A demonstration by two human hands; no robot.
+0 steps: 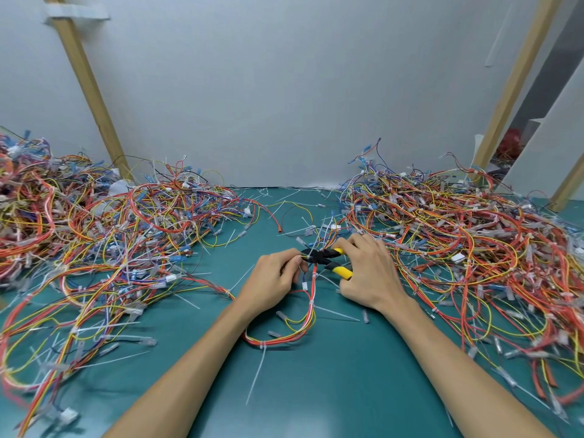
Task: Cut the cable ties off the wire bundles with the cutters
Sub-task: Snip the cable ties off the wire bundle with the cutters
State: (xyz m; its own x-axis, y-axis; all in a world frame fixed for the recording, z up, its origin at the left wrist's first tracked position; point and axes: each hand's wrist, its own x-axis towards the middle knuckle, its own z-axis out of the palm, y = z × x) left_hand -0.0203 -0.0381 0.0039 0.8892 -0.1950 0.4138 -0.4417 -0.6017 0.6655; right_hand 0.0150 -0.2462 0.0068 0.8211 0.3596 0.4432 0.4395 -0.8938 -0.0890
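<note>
My right hand (368,273) grips the yellow-and-black handles of the cutters (328,259), whose black jaws point left at a wire bundle (311,298) of red, yellow and white wires. My left hand (273,281) pinches that bundle right at the cutter jaws. The bundle loops down toward me over the green mat, with a white cable tie (257,371) still around it near the bottom of the loop, its long tail pointing toward me. A smaller tie (311,302) sits higher on the same bundle.
A big heap of wire bundles (104,235) covers the left of the green mat (331,390), and another heap (467,245) fills the right. Cut white tie pieces lie scattered around my hands. A grey wall and wooden posts (88,86) stand behind.
</note>
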